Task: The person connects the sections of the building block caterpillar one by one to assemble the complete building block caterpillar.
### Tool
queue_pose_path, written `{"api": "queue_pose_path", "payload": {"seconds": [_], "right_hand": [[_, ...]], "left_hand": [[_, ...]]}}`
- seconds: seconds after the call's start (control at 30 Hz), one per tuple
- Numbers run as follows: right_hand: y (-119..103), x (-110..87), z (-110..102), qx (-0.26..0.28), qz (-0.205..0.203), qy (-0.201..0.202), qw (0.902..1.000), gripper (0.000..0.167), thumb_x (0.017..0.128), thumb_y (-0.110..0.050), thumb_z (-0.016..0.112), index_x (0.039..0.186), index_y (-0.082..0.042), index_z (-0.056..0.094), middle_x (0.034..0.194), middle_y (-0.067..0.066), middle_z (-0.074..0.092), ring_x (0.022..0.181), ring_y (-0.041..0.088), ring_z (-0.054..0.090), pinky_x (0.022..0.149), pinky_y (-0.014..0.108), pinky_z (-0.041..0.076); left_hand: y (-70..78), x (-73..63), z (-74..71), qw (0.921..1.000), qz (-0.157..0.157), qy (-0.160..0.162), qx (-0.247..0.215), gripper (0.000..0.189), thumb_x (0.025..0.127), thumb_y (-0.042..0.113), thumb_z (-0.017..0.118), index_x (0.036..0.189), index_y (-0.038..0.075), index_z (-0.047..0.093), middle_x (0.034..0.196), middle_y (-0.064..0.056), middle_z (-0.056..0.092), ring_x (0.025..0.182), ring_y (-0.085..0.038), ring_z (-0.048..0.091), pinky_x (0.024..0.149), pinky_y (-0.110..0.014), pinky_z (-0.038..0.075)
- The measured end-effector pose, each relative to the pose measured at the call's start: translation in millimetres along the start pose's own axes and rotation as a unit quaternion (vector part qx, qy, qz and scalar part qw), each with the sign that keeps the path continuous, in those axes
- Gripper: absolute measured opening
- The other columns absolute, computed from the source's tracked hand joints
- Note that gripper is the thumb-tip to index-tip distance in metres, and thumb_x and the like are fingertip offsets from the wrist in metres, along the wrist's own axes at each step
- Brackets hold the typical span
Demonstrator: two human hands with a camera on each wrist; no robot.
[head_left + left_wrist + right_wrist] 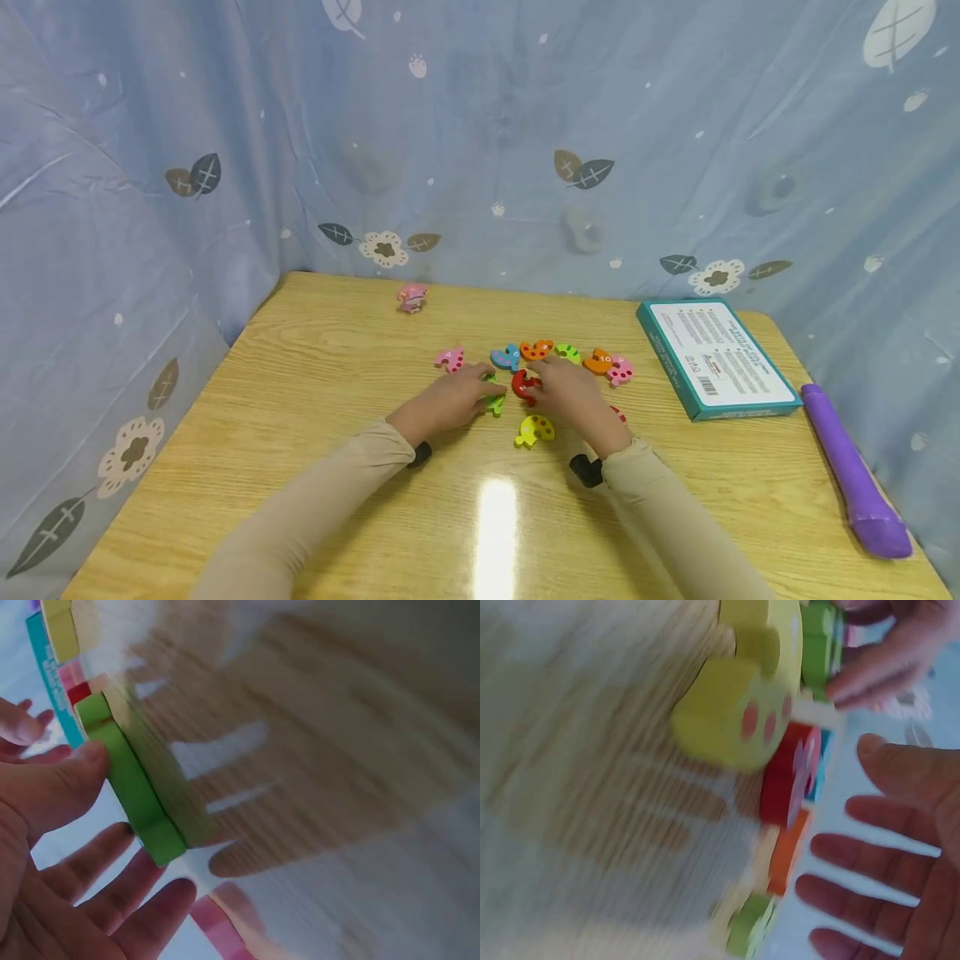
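In the head view my left hand (452, 398) is at a green puzzle piece (496, 406). The left wrist view shows the thumb on one edge of that green piece (139, 791) and fingers at its other side. My right hand (573, 392) hovers by a red dotted piece (522, 385), and the right wrist view shows its fingers spread and apart from the pieces. Nearer me lies a yellow dotted piece (534, 430). Behind the hands are a blue piece (506, 357), orange pieces (597, 362) and pink pieces (451, 359). Another red piece is partly hidden by the right wrist.
A teal-edged box (720, 358) lies at the right of the wooden table (300, 375). Beside it, along the right edge, is a purple microphone-shaped object (855, 475). A small pink figure (412, 297) stands at the back. A patterned blue curtain (480, 125) hangs behind.
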State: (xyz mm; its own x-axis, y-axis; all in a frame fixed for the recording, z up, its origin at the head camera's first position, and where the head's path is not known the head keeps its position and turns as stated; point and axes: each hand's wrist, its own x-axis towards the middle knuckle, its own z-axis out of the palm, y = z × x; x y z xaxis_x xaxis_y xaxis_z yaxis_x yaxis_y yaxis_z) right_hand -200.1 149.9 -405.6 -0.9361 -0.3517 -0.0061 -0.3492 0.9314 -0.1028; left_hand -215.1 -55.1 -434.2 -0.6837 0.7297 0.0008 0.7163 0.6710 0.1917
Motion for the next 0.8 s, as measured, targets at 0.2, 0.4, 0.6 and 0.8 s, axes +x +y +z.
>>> {"api": "queue_pose_path", "payload": {"seconds": [0.2, 0.4, 0.6, 0.8], "right_hand": [[-16, 18.0, 9, -0.056, 0.039, -0.048, 0.9965, 0.036, 0.082, -0.043, 0.065, 0.096, -0.010, 0.064, 0.085, 0.007, 0.060, 0.073, 0.024, 0.058, 0.054, 0.038, 0.049], [-21, 25.2, 18, -0.055, 0.043, -0.055, 0.9960, 0.037, 0.082, -0.035, 0.069, 0.107, -0.009, 0.060, 0.090, 0.008, 0.061, 0.074, 0.026, 0.059, 0.052, 0.040, 0.049], [-37, 7.9, 11, -0.009, -0.048, -0.016, 0.9987, 0.035, 0.079, -0.023, 0.072, 0.109, -0.010, 0.061, 0.102, 0.006, 0.058, 0.069, 0.019, 0.057, 0.050, 0.031, 0.047], [-64, -16.2, 17, 0.059, -0.172, 0.044, 0.9823, 0.033, 0.076, -0.015, 0.074, 0.106, -0.007, 0.062, 0.088, 0.001, 0.055, 0.069, 0.013, 0.055, 0.058, 0.026, 0.047]], "left_hand": [[-0.4, -0.8, -0.4, 0.9994, -0.022, -0.006, -0.024, 0.039, 0.083, 0.011, 0.067, 0.121, 0.020, 0.063, 0.127, -0.009, 0.049, 0.104, -0.021, 0.056, 0.081, -0.031, 0.049], [-4.2, -13.1, -3.4, 0.9936, -0.075, -0.011, -0.084, 0.039, 0.078, 0.002, 0.070, 0.112, 0.019, 0.068, 0.124, -0.009, 0.049, 0.101, -0.021, 0.057, 0.083, -0.031, 0.048], [-12.1, -28.3, -6.3, 0.9855, -0.100, -0.004, -0.137, 0.040, 0.074, -0.007, 0.069, 0.106, 0.016, 0.070, 0.117, -0.008, 0.050, 0.103, -0.022, 0.053, 0.085, -0.032, 0.046], [-21.0, -36.6, -6.6, 0.9834, -0.092, 0.004, -0.157, 0.039, 0.072, -0.007, 0.071, 0.105, 0.014, 0.069, 0.116, -0.006, 0.049, 0.104, -0.023, 0.051, 0.087, -0.034, 0.044]]}}
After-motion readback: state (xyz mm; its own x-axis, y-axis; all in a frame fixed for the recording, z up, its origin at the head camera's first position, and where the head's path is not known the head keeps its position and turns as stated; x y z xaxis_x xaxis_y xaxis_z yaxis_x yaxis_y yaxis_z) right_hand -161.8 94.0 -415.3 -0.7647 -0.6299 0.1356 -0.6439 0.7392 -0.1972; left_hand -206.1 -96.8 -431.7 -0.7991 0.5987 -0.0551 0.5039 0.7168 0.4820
